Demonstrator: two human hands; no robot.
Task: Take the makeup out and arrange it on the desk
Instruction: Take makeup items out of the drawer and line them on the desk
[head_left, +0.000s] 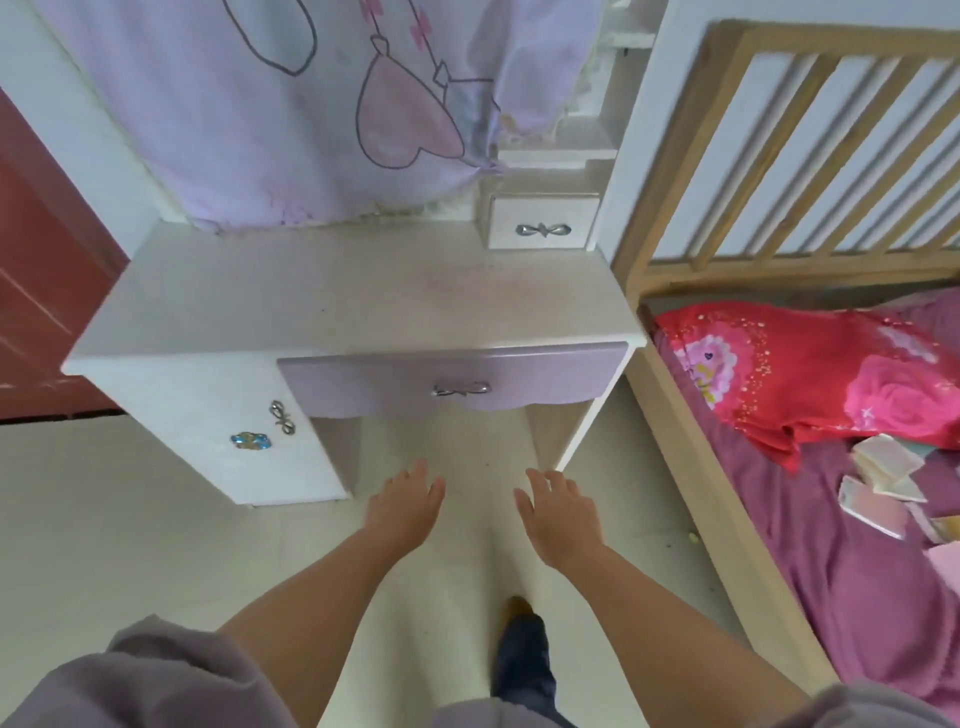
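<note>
- A bedroom with a pale floor (130, 519); a white dresser stands against the wall, a wooden bed (675, 415) just to its right, a dark red door (36, 291) to its left.
- The tabletop (322, 301) is pale, faintly pink-stained near the back, and carries only a small white drawer box (540, 221) at its back right corner.
- That small drawer is closed, with a silver bow handle; its contents cannot be seen.
- Under the tabletop's front edge sits a wide lilac drawer (452, 382), closed, with a silver bow handle (461, 388) at its middle; what is inside is hidden.
- Left of it is a white cabinet door (223, 431), closed, bearing a bow handle and a blue jewelled ornament.
- No makeup shows anywhere in view; where it is cannot be told, as every compartment is closed.
- A lilac cloth (291, 109) with a pink heart drawing hangs over the back of the dresser.
- The left hand (405, 506) is held out below the lilac drawer, palm down, its grip spread and holding nothing.
- The right hand (556, 512) is beside it, apart from it, fingers loosely spread, likewise holding nothing.
- Neither hand touches the dresser.
- On the bed lie a purple sheet, a red flowered pillow (810, 374) and several small open booklets (883, 483).
- Grey sleeves and one foot in a dark shoe show at the bottom.
</note>
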